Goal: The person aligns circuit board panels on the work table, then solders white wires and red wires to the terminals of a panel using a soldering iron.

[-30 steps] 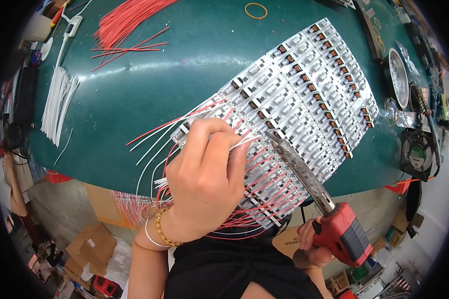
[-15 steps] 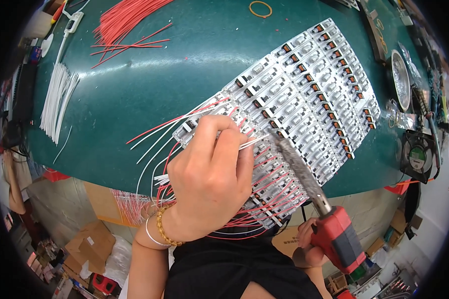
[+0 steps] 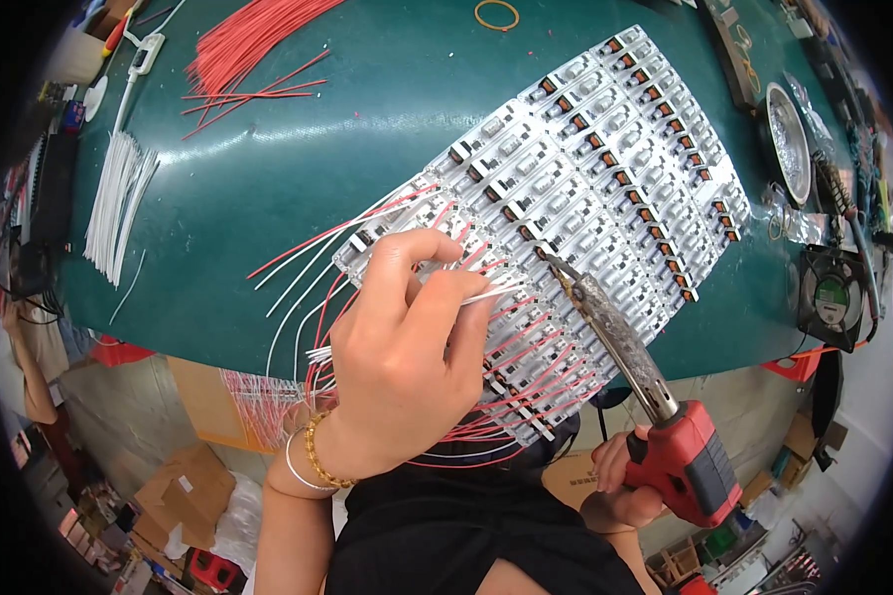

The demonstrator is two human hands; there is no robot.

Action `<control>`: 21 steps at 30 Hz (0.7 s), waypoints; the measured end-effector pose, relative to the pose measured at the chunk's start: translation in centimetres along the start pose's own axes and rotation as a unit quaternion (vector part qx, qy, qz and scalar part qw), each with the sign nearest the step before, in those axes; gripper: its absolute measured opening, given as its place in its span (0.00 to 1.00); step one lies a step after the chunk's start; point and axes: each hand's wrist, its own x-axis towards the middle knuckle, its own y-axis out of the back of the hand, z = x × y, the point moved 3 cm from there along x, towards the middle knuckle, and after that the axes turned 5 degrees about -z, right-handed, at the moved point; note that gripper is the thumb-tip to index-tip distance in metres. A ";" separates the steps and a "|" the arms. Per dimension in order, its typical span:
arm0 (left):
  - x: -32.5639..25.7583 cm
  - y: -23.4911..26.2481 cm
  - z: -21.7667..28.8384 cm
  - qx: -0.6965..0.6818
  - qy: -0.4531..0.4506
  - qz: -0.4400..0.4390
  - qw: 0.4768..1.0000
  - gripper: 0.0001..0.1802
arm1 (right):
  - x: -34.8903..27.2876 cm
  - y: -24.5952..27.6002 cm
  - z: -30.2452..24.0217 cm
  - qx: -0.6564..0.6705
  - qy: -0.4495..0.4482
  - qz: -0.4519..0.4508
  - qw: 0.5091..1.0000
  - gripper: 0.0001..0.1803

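A large white panel of small circuit boards (image 3: 556, 183) lies at a slant over the table's near edge. My left hand (image 3: 397, 342) is over its left part, thumb and fingers pinching several white wires (image 3: 491, 292) whose ends point right across the boards. My right hand (image 3: 625, 486) is wrapped round the red and black handle of a soldering iron (image 3: 645, 387). The iron's tip is over the panel, just right of and beyond the white wire ends, apart from them. Red wires (image 3: 536, 382) stick out from the panel's nearer rows; my left hand hides some boards.
Bundles of red wires (image 3: 253, 40) and white wires (image 3: 117, 203) lie on the green table (image 3: 268, 178). A rubber band (image 3: 497, 15) is at the far side. To the right are a metal bowl (image 3: 787, 144) and a black fan (image 3: 829, 297). Cardboard boxes (image 3: 184, 491) stand below on the left.
The soldering iron's tip has drawn away from the white wire ends, with the handle moving slightly right. The panel and my left hand appear slightly farther left in the view.
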 end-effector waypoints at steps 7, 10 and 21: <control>0.2 -0.5 0.0 0.031 0.007 -0.001 1.000 0.07 | -0.2 -0.4 0.4 -0.010 -0.029 0.008 1.000 0.20; 0.2 -0.6 0.0 0.023 0.012 -0.001 1.000 0.07 | 0.2 -1.0 0.6 0.111 -0.012 -0.007 0.994 0.15; 0.4 -0.7 0.5 0.041 0.003 0.004 0.999 0.08 | -2.6 0.6 2.8 -0.136 0.100 0.114 0.979 0.18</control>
